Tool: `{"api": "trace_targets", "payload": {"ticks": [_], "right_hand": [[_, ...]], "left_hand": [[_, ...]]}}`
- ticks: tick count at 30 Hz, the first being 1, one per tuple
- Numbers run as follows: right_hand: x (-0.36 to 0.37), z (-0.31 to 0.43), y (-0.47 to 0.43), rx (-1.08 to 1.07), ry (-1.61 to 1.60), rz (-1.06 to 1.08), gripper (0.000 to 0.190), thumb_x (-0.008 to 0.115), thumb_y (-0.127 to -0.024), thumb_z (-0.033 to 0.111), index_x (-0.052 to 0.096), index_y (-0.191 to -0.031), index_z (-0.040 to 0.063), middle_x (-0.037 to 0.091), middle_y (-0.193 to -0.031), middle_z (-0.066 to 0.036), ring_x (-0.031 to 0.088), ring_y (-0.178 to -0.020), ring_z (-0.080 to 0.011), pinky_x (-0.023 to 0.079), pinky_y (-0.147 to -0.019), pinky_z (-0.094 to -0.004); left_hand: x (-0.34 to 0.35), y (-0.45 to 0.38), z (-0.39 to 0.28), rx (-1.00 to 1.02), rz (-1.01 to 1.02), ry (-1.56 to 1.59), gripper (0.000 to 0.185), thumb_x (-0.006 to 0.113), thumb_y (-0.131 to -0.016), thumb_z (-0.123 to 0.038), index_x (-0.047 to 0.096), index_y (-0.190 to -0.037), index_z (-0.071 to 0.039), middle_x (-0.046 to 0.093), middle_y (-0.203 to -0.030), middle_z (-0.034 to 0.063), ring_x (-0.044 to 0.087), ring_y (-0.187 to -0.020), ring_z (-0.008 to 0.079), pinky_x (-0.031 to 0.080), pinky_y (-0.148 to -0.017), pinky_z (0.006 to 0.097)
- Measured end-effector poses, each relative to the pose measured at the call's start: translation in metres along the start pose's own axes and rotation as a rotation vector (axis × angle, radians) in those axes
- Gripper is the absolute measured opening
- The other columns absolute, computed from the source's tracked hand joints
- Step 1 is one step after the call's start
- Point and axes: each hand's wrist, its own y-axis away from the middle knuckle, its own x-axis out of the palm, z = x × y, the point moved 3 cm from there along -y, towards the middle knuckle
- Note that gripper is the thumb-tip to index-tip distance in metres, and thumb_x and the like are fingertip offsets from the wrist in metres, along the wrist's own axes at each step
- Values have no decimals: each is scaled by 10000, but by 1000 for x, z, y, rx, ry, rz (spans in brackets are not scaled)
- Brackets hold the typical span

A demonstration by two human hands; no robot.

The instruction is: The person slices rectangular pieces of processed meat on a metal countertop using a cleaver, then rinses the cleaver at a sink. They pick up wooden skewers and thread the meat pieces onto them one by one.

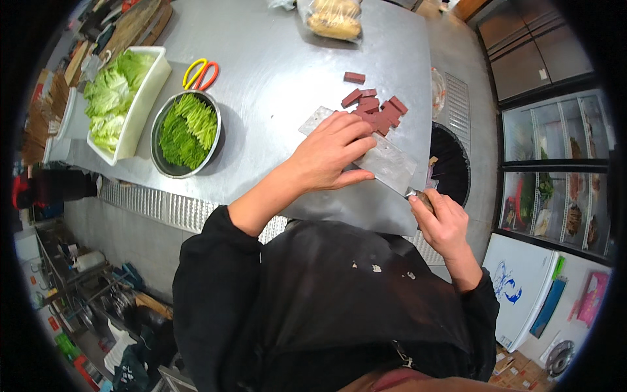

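Note:
My right hand is closed around the wooden handle of a cleaver, near the right end of the steel table. The broad blade lies nearly flat, slanting away to the left. Across the blade rests my left hand, its fingers together over the far edge and its thumb apart; it partly hides the metal. Several dark red blocks, which look like blood curd, are heaped just beyond the blade and beside my left fingertips. One separate block lies farther off.
A steel bowl of chopped greens, red-and-yellow-handled scissors and a white tub of lettuce stand to the left. A bagged yellowish food lies at the far side. A black-lined bin is beside the table's right edge.

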Motion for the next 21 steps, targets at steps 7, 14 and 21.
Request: {"api": "trace_targets", "payload": {"ticks": [7,14,21], "right_hand": [[-5,-7,-2,-40,150,5,394,650,-647,123,690,-1038,159,599,-955,-90,555,-667,-168,448,-521,-269],[-16,-8,6,-58,151,29,394,643,-641,145,689,-1031,164,617,-959,-84,564,-677,-162,444,-526,-275],[-45,-21,43,232,-98,3,362,753,-656,91,691,-1011,111,653,-940,-82,621,-685,-202,485,-572,-292]], "left_hand": [[35,-21,59,-66,112,63,323,661,-838,-237,628,-1105,-59,602,-1144,97,553,-1072,295,422,-938,407],[68,-28,120,-169,208,232,251,602,-886,-258,665,-1029,-62,661,-1030,126,607,-961,325,485,-834,401],[38,-27,141,-422,-333,25,174,611,-856,-117,634,-986,-4,655,-986,160,627,-903,329,498,-820,385]]}}
